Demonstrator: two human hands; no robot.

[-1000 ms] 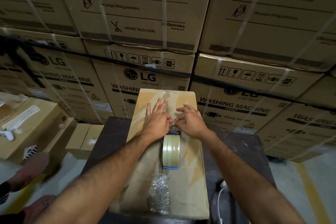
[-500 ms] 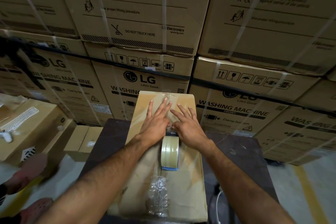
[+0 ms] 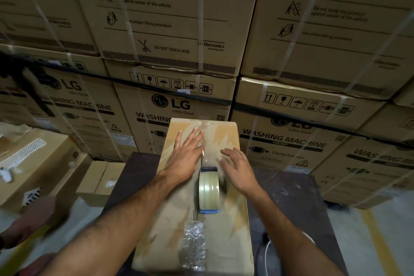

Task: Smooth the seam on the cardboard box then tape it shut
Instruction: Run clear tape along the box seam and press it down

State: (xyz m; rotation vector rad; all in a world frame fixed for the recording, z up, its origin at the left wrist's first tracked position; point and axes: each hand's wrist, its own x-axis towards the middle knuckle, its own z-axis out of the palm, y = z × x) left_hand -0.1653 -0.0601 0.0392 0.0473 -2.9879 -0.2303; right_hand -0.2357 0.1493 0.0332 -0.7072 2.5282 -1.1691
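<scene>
A long brown cardboard box lies lengthwise on a dark table, its centre seam running away from me. A roll of clear tape stands on edge on the seam at mid-box, with a blue piece under its near side. My left hand lies flat on the left flap, fingers spread and reaching toward the far end over the taped seam. My right hand hovers open over the right flap beside the roll, slightly blurred. Crumpled clear tape sticks to the seam near me.
Stacked washing machine cartons wrapped in straps form a wall just behind the table. Smaller boxes sit on the floor at left, beside a larger carton. Another person's hand shows at the lower left. A white cable hangs at the table's right.
My left hand has slid farther along the left flap toward the far end. My right hand has drawn back and right, off the seam, fingers spread.
</scene>
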